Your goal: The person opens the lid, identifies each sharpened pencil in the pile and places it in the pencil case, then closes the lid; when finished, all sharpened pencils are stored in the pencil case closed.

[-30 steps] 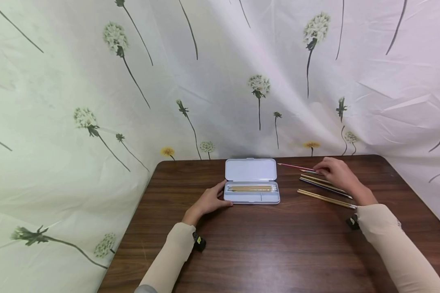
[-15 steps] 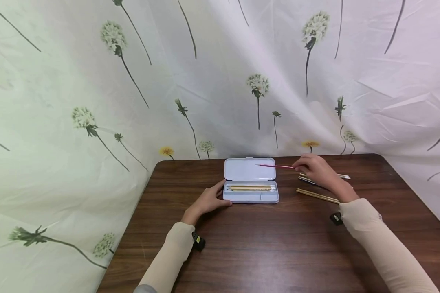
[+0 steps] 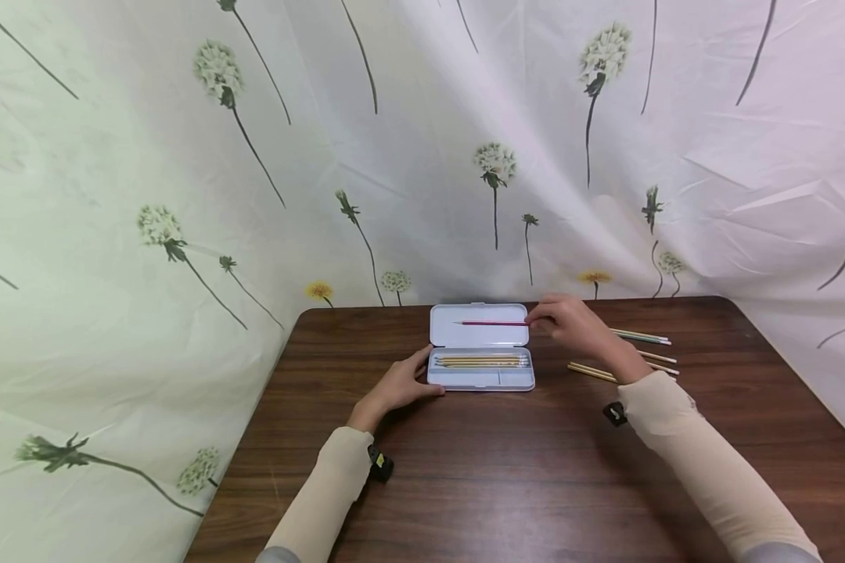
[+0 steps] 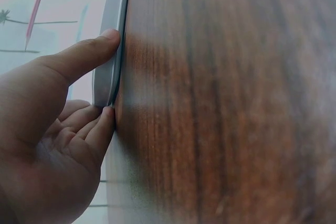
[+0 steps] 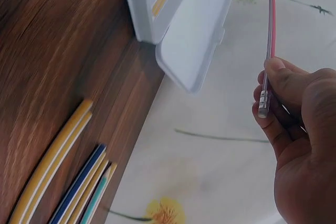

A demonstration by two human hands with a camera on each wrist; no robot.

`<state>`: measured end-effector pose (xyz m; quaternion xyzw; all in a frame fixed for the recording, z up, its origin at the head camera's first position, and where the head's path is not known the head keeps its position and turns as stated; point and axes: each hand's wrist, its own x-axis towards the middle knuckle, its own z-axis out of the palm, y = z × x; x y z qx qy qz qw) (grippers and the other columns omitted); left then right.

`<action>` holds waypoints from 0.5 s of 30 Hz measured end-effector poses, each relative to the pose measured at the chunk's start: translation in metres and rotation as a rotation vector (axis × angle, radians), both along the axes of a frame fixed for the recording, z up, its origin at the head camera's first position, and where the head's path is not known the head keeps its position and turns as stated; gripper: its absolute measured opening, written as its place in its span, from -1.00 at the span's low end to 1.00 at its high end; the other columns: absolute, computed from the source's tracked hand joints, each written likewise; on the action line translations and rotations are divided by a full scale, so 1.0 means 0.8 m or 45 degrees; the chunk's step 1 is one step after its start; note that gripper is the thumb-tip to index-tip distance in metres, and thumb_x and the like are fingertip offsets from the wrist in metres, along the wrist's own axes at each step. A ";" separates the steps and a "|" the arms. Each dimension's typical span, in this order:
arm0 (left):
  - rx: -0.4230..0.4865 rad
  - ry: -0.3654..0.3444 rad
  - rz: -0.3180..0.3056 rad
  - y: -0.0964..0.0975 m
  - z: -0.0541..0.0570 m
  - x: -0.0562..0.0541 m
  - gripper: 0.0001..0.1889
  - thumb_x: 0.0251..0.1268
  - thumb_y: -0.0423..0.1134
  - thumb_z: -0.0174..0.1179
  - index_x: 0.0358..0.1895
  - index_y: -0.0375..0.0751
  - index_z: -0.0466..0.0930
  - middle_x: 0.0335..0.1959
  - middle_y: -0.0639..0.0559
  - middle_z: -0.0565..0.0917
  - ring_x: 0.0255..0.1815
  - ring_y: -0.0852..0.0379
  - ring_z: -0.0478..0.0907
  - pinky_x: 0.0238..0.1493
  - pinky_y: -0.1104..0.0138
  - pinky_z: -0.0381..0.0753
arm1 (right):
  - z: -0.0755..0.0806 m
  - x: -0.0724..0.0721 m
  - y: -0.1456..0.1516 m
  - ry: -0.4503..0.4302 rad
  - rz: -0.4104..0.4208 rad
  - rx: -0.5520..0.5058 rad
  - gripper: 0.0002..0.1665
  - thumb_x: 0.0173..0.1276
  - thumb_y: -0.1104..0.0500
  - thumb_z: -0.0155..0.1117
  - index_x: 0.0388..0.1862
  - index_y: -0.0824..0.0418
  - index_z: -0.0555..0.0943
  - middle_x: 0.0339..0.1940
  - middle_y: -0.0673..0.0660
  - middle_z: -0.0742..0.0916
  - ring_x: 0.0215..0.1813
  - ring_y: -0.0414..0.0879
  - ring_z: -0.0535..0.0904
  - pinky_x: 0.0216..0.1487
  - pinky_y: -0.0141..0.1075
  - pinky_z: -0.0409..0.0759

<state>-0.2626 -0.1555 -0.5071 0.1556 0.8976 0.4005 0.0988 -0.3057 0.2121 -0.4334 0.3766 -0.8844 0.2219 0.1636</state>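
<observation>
A white pencil case (image 3: 517, 381) lies with its lid raised toward the back in the head view. Several yellow pencils (image 3: 482, 362) fill its rear compartment; a divider splits the front part. My left hand (image 3: 397, 385) holds the case's left end, the thumb (image 4: 97, 51) along its front side and the fingers round the corner. Above and behind the case, my right hand (image 3: 570, 324) pinches a pink-and-silver striped pencil (image 5: 271, 24) near its eraser end. That pencil points left and overlaps the lid in the head view.
Several pencils lie on the brown table (image 3: 493, 469) to the right: two yellow-and-white ones (image 5: 52, 166) in front, with a dark blue one (image 5: 79, 184) and a green one (image 5: 97, 195) among those behind. A flower-print cloth (image 3: 422, 195) hangs behind the table.
My right hand has lifted the pink striped pencil from the right side and carried it left, over to the case's lid. The left hand has stayed on the case.
</observation>
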 end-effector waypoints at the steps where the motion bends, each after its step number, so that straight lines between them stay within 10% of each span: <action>1: 0.004 0.000 -0.003 0.000 0.000 0.000 0.02 0.33 -0.15 0.54 0.74 -0.11 0.09 0.70 -0.20 0.26 0.62 -0.12 0.39 0.59 0.07 0.50 | 0.000 -0.001 -0.004 -0.008 0.001 0.005 -0.82 0.37 0.43 0.46 -0.15 0.22 0.87 -0.31 0.05 0.75 -0.31 -0.18 0.55 -0.31 -0.26 0.60; 15: 0.038 0.012 -0.018 -0.002 0.001 0.002 0.02 0.33 -0.17 0.54 0.74 -0.09 0.10 0.68 -0.22 0.30 0.63 -0.12 0.37 0.59 0.05 0.49 | -0.025 -0.009 -0.042 -0.081 0.015 0.074 -0.83 0.43 0.36 0.45 -0.18 0.13 0.89 -0.31 -0.02 0.75 -0.26 -0.16 0.63 -0.24 -0.22 0.67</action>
